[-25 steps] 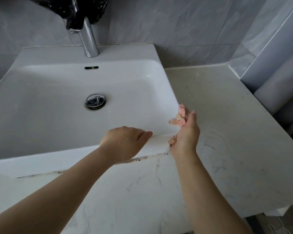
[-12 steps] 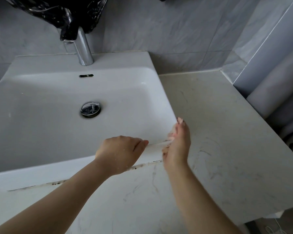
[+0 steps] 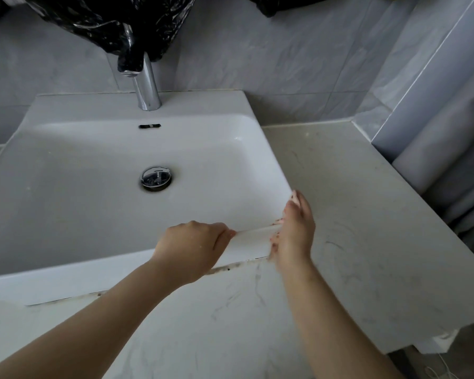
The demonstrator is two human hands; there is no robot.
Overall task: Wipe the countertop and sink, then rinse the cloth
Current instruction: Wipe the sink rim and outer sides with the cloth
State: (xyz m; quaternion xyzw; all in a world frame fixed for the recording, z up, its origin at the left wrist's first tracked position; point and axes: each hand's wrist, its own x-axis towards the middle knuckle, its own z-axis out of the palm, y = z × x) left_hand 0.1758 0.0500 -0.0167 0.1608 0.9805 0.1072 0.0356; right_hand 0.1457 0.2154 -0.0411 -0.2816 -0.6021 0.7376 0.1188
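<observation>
Right hand point(image 3: 293, 236): the cloth point(image 3: 274, 242) was bunched and stood out past the fingertips 1.0 s ago. It is now almost wholly covered by the palm, with only reddish flecks at the thumb-side edge. Fingers now lie flatter along the sink point(image 3: 255, 239) corner.

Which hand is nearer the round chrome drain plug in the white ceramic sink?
Left. The left hand curls over the front rim of the white ceramic sink, just in front of the round chrome drain plug; the right hand is at the sink's front right corner, farther off.
</observation>
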